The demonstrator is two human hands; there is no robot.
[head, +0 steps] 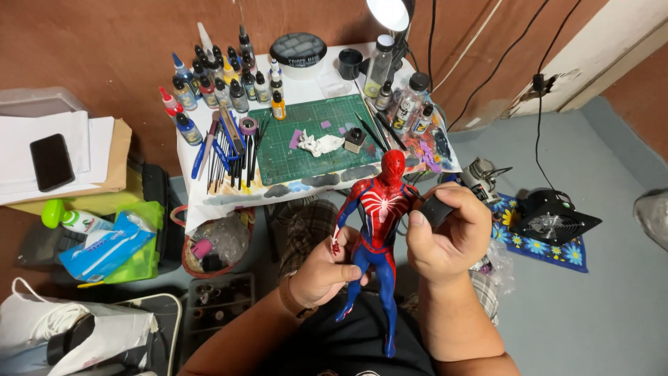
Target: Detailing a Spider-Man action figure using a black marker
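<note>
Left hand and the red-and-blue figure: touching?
Touching. The head view shows the left hand wrapped around the red-and-blue figure at its hips, thumb across the front.

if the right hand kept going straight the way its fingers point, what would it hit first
Probably the red and blue figure: the right hand, gripping a small black object, curls its fingers leftward toward the figure's torso. Depth is unclear.

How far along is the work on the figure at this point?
Done: the red and blue figure looks fully painted. In hand: the left hand grips its legs, and the right hand holds a small black object by its arm. Left: white parts lie unpainted on the green cutting mat.
</note>
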